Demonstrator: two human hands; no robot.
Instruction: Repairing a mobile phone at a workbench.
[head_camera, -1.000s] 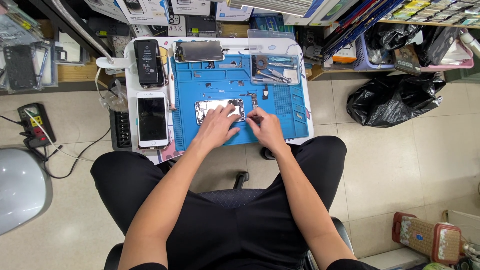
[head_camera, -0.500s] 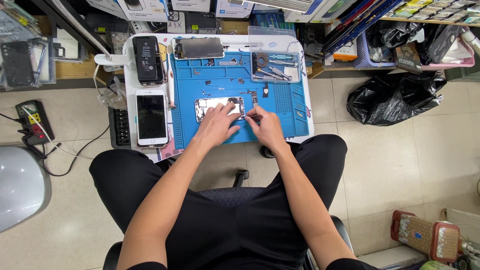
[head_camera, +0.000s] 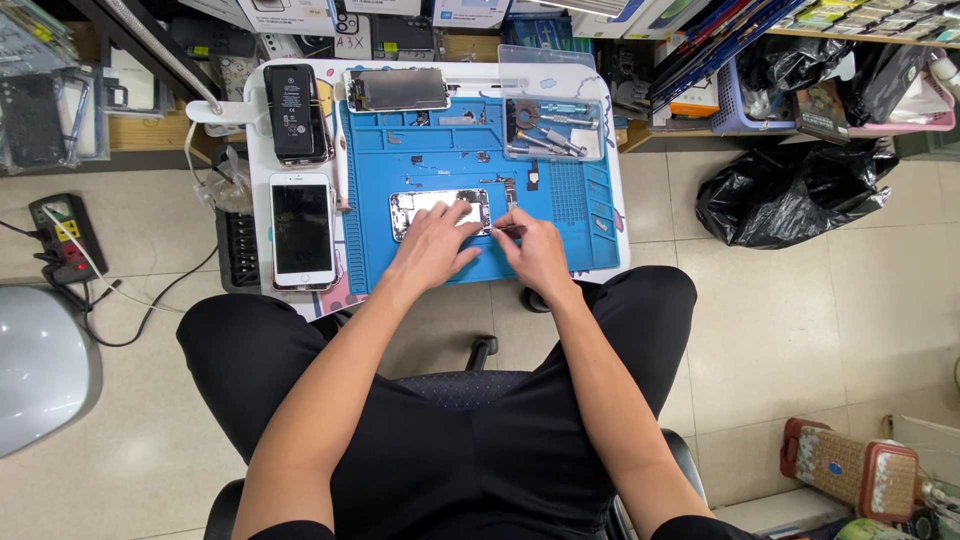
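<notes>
My left hand (head_camera: 432, 243) lies flat, pinning the opened phone (head_camera: 440, 211) on the blue mat (head_camera: 420, 150) under my fingers; my right hand (head_camera: 535, 250) pinches a small tool (head_camera: 507, 231) at its edge. Screen off, innards exposed; reassembly remains, I judge.

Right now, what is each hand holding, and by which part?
The right hand pinches a thin tool near its rear end. The left hand rests on the opened phone, pressing its lower edge.

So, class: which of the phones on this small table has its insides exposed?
The opened phone on the blue mat, under the left hand; the others are closed.
</notes>
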